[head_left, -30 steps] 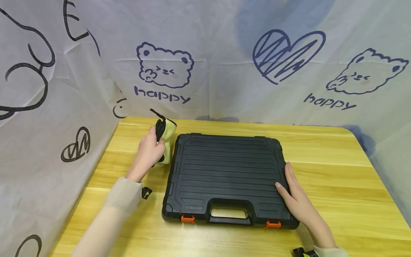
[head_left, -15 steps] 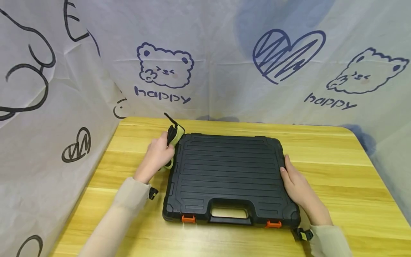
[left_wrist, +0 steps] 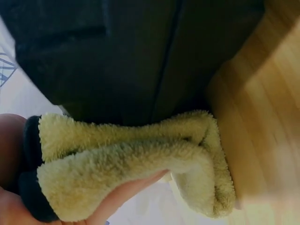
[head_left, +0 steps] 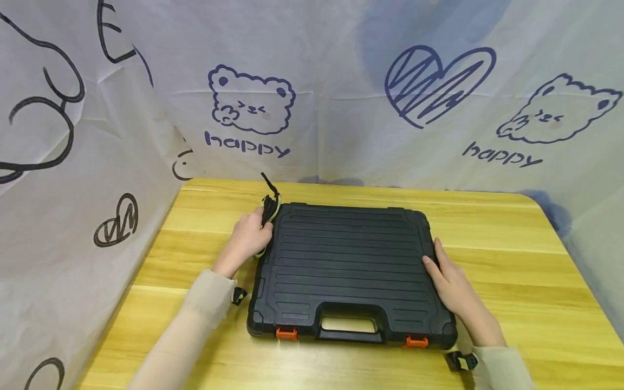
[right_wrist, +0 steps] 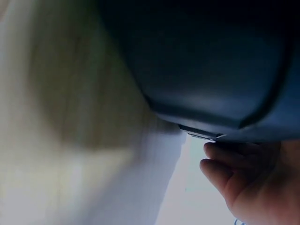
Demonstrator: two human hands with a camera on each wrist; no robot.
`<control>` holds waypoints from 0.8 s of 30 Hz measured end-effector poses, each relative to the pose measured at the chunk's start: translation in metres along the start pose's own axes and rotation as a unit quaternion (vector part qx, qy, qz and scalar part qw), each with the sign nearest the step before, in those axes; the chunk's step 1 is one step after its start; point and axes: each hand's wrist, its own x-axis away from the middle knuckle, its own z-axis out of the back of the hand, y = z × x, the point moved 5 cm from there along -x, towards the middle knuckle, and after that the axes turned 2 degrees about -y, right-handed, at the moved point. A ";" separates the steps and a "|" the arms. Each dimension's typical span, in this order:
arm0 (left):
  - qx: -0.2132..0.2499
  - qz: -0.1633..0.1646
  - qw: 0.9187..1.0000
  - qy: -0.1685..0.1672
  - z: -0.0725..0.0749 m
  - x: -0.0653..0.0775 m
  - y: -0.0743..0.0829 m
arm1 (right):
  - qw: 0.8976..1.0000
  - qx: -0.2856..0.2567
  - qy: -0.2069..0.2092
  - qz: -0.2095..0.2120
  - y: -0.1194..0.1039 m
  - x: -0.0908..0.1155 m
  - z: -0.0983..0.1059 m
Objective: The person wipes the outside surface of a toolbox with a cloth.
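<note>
A black ribbed plastic case (head_left: 348, 257) with orange latches lies on the table, its handle facing me. At the case's left side my left hand (head_left: 249, 233) pinches a fuzzy yellow cloth (left_wrist: 126, 145) with black trim, folded over, its pile right against the case's side wall. A black cord loop (head_left: 269, 184) sticks up from the cloth beyond my fingers. My right hand (head_left: 455, 279) rests on the case's right edge, thumb on the lid's rim and fingers along the side. In the right wrist view the fingertips (right_wrist: 215, 164) show beside the case.
The wooden table (head_left: 526, 260) extends to both sides of the case. A white cloth backdrop (head_left: 341, 135) with drawn bears and hearts stands close behind and to the sides. Small black wrist devices (head_left: 460, 361) sit at both cuffs.
My left hand has moved right with the yellow cloth, bringing it against the case's left side. My right hand has shifted slightly, its thumb drawn back toward the case's right edge.
</note>
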 end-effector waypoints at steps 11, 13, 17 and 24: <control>0.009 -0.001 1.000 0.001 0.000 0.008 -0.003 | 1.000 -0.005 0.009 -0.006 0.002 0.000 0.000; 0.009 -0.003 1.000 0.003 -0.001 0.012 -0.003 | 1.000 -0.005 0.014 -0.007 0.002 0.000 0.000; 0.007 -0.004 1.000 0.005 -0.004 0.019 -0.003 | 1.000 -0.002 0.022 -0.011 0.002 0.001 0.001; -0.022 -0.034 0.999 0.036 -0.005 0.037 0.001 | 1.000 0.002 0.028 -0.011 0.000 0.001 0.002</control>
